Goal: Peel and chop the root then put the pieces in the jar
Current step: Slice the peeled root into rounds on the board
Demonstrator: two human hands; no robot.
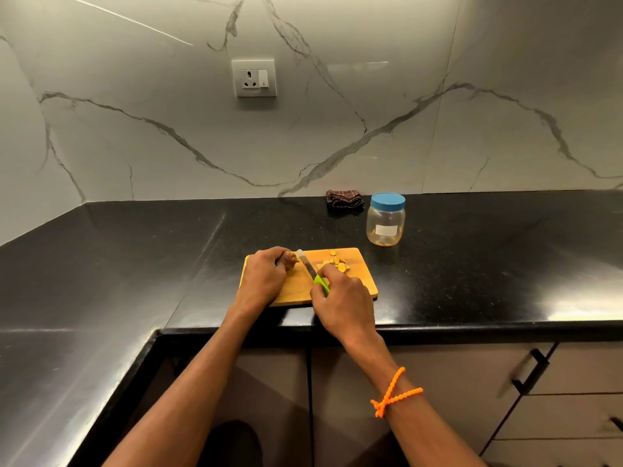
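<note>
With the left hand (262,277) pinching the root (290,257) stub and the right hand (340,294) clamped on the knife (312,272), the blade risked nicking fingertips.

board (362,281) under both hands: wood, smooth, matt | knife (312,269) in right hand (344,303): pale blade, glossy green plastic handle | jar (386,224) beyond right hand: clear plastic, blue lid | counter (135,264): glossy black stone | cloth (344,198): woven
</note>
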